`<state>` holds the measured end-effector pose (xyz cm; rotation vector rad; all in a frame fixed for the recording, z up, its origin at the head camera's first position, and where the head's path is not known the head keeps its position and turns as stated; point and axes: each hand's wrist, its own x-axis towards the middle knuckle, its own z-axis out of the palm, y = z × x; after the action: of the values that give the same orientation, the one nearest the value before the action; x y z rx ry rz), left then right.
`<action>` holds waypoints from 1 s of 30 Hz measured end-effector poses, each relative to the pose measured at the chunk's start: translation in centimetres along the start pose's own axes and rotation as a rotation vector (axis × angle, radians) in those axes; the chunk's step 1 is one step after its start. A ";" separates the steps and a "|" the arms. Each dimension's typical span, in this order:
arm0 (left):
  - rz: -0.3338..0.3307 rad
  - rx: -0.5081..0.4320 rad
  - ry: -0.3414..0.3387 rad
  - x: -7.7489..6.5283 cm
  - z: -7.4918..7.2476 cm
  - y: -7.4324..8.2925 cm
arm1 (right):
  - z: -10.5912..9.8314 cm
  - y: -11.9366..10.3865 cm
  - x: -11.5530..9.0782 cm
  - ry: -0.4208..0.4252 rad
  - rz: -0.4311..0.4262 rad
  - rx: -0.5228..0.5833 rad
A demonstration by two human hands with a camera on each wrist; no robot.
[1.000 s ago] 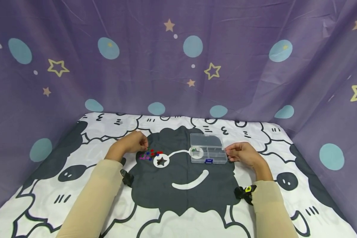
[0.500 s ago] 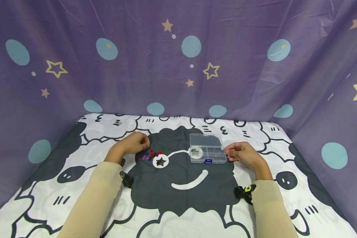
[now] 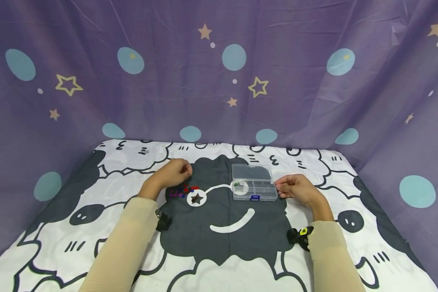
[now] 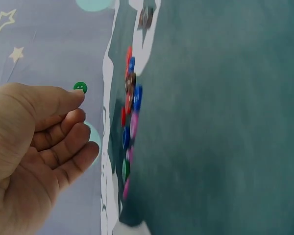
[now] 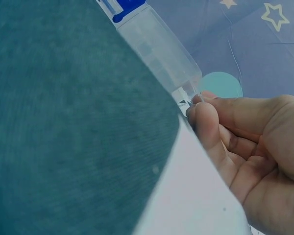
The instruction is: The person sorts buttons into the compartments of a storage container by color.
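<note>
Between thumb and finger, my left hand [image 4: 44,132] pinches a small green button [image 4: 80,87], held above the cloth. In the head view that left hand [image 3: 174,172] is just beyond a scatter of red, blue, pink and brown buttons [image 3: 185,190]. A clear plastic compartment box [image 3: 264,190] with a blue latch stands to the right, its lid [image 3: 252,172] raised at the back. Something green [image 3: 237,184] shows in its left compartment. My right hand [image 3: 295,188] grips the box's right side by the edge, thumb and fingertips at the corner in the right wrist view.
The cloth [image 3: 226,243] carries a dark sheep-like print with white shapes, and a star print [image 3: 196,198] lies right beside the buttons. A purple curtain [image 3: 160,101] with stars and dots rises behind and at both sides.
My left hand has lifted from beside the buttons and moved right and farther back, carrying the green button. The right hand and the box stay in place.
</note>
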<state>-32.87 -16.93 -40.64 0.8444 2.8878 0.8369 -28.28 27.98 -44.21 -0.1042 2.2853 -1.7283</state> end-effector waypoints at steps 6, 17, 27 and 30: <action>0.016 -0.006 -0.002 0.8 0.5 1.0 | 0.2 0.1 0.2 0.012 0.012 -0.001; 0.031 -0.006 -0.026 2.4 1.6 2.4 | 0.1 0.0 0.1 0.005 0.001 0.005; 0.050 -0.014 -0.020 3.5 2.5 4.2 | 0.1 0.2 0.2 0.010 0.009 0.001; 0.060 -0.027 -0.034 3.8 2.9 4.6 | 0.2 0.2 0.2 0.021 0.020 0.006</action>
<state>-33.36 -10.32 -40.34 0.9371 2.8289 0.8560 -28.36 27.78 -44.47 -0.0624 2.2883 -1.7345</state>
